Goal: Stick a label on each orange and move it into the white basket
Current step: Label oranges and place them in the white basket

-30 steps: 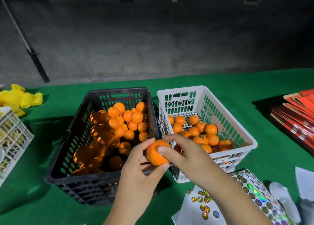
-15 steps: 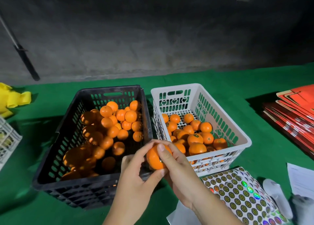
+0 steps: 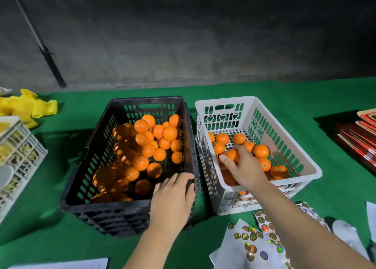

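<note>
A black crate (image 3: 105,205) on the green table holds a heap of unlabelled oranges (image 3: 149,138). To its right stands the white basket (image 3: 289,138) with several oranges in it. My right hand (image 3: 244,167) reaches inside the white basket and grips an orange (image 3: 232,154) low among the others. My left hand (image 3: 173,197) rests over the near right corner of the black crate, fingers loosely bent and holding nothing. Sheets of round shiny labels (image 3: 254,238) lie on the table in front of the white basket.
A white crate with yellow items (image 3: 18,157) stands at the left edge, yellow cloth (image 3: 28,108) behind it. Red flat boxes (image 3: 360,138) are stacked at the right. White paper (image 3: 61,264) lies at the near edge. A dark pole (image 3: 48,59) leans against the wall.
Both hands held the orange together in front of the crates. Now my right hand has carried it into the white basket, and my left hand has let go and moved to the black crate.
</note>
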